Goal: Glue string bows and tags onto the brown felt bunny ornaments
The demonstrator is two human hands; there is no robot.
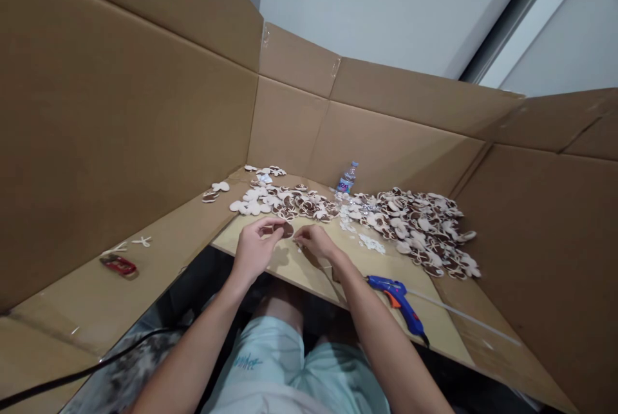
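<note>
My left hand (255, 245) is closed on a small dark brown oval piece (288, 230), held by its edge between thumb and fingers above the pale board (280, 267). Just right of it, my right hand (315, 241) has its fingers pinched together; what they hold, if anything, is too small to make out. A blue glue gun (396, 295) with an orange trigger lies on the board to the right of my right forearm. Beyond my hands spreads a heap of brown and cream fabric pieces (290, 200).
A larger heap of similar pieces (420, 227) fills the back right. White scraps (371, 243) lie before it. A water bottle (347, 179) stands at the back. Red-handled cutters (118, 264) lie far left near cream bows (141, 241). Cardboard walls (396, 150) surround the table.
</note>
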